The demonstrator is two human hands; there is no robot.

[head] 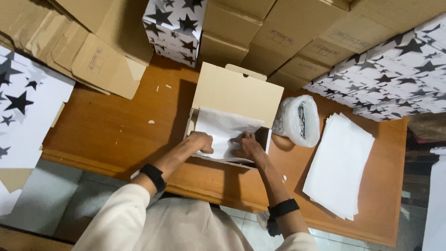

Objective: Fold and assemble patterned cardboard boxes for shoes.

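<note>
Both hands press a sheet of white tissue paper into an open cardboard box on the table.

The left hand (pixel 200 142) lies flat with fingers spread on the tissue paper (pixel 223 128), and the right hand (pixel 247 145) pins the sheet's near edge, fingers curled down on it; neither hand grips anything. The paper sits inside the open box (pixel 234 93), whose lid stands up at the far side. Thin and limp, the sheet would likely crease or tear easily and seems best handled by its edges with light pressure. A white plastic bag (pixel 297 121) lies just beside the box on the right, and a stack of white sheets (pixel 339 162) lies farther right near the edge of the table (pixel 107 130). The bare left part of the table offers free room; star-patterned boxes (pixel 385 74) and plain cartons crowd the far side.
</note>
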